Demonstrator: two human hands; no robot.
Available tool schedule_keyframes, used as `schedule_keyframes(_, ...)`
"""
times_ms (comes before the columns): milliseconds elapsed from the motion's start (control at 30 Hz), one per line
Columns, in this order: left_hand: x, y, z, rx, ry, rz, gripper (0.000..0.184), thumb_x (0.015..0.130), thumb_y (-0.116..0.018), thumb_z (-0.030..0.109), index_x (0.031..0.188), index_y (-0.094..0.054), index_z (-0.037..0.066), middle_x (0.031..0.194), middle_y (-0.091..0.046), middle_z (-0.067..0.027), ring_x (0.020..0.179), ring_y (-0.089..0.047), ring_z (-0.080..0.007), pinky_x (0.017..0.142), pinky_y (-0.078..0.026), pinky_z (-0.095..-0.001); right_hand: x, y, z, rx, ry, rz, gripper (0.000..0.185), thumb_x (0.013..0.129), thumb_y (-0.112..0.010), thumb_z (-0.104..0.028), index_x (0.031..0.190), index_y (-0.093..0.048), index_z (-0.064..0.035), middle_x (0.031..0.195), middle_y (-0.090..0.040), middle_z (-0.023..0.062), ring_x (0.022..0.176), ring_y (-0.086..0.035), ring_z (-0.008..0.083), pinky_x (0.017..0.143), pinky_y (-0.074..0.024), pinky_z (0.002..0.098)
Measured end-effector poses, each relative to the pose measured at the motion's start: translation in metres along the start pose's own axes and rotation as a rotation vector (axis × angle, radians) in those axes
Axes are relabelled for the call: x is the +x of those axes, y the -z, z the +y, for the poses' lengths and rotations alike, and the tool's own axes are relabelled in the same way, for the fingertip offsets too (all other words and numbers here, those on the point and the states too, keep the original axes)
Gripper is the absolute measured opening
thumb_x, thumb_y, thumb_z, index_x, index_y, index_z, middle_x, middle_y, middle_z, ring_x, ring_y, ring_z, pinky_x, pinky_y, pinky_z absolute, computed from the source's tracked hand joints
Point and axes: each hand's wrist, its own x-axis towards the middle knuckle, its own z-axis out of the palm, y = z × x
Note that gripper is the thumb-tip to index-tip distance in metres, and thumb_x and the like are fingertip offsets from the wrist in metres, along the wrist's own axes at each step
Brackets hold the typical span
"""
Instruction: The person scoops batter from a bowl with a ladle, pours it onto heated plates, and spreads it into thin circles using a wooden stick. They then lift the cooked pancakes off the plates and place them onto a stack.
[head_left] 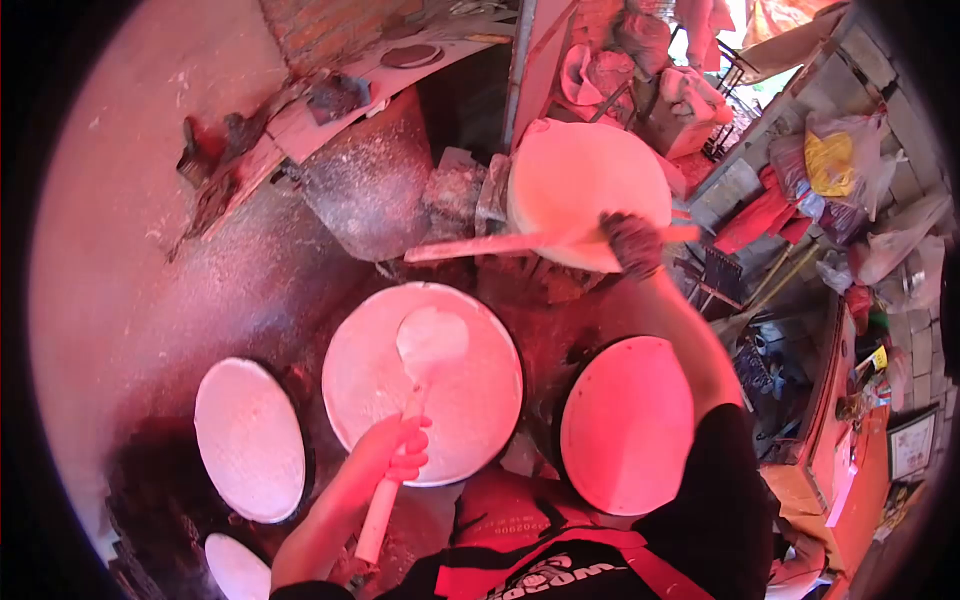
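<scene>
My left hand is closed around the thick pale handle of a ladle. The ladle's round white end is over the middle round pan, whose surface is pale; I cannot tell whether they touch. My right hand, in a dark glove, grips a long flat wooden stick near its right end. This stick lies level across the front of a large round vessel with a smooth pale top. Pink-red light tints everything.
More round pale-topped pans sit at right, left and lower left. A big sooty pot stands at the back left. Plastic bags hang on the right wall, above an orange-brown wooden cabinet.
</scene>
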Motion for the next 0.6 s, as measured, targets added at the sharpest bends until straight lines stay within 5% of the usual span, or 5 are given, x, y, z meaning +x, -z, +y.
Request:
schedule_keyframes(133,-0.006,-0.007,0.014,-0.027,0.001,0.056,0.023,0.09,-0.043,0.016,0.106,-0.037,0.0,0.067,-0.038,-0.0017,0.044,-0.031,-0.0046,0.034,-0.024,-0.0163,-0.006,-0.019,-0.055,0.15,-0.11,-0.012,0.031,0.067,-0.057,-0.02,0.097,-0.057,-0.0142,0.084,-0.057,0.0083,0.076,-0.057,0.0281,0.067,-0.0443,0.0411)
schedule_keyframes(367,-0.02,-0.035,-0.003,0.012,-0.062,0.134,0.023,0.089,-0.044,0.013,0.107,-0.036,0.0,0.068,-0.038,-0.002,0.045,-0.032,-0.0049,0.036,-0.027,-0.0167,-0.006,-0.051,-0.082,0.076,-0.168,-0.016,0.023,0.071,-0.051,-0.024,0.091,-0.055,-0.013,0.086,-0.056,0.0066,0.08,-0.056,0.0254,0.065,-0.0436,0.039)
schedule_keyframes(467,-0.025,-0.056,-0.031,0.081,-0.099,0.153,0.024,0.085,-0.044,0.008,0.107,-0.036,0.0,0.066,-0.038,-0.0016,0.045,-0.033,-0.0055,0.036,-0.027,-0.0174,-0.041,0.005,-0.085,0.092,-0.248,0.113,0.034,0.07,-0.059,-0.03,0.098,-0.057,-0.0122,0.082,-0.058,0.0081,0.077,-0.057,0.0268,0.066,-0.0444,0.0399)
schedule_keyframes(600,-0.027,-0.09,-0.075,0.16,-0.055,0.064,0.025,0.082,-0.045,0.006,0.105,-0.038,0.0,0.064,-0.038,-0.0009,0.045,-0.035,-0.0064,0.035,-0.029,-0.0188,-0.171,0.1,-0.06,0.779,-0.324,-0.169,0.04,0.085,-0.048,-0.036,0.111,-0.052,-0.0061,0.072,-0.055,0.0088,0.063,-0.054,0.022,0.062,-0.0446,0.0345)
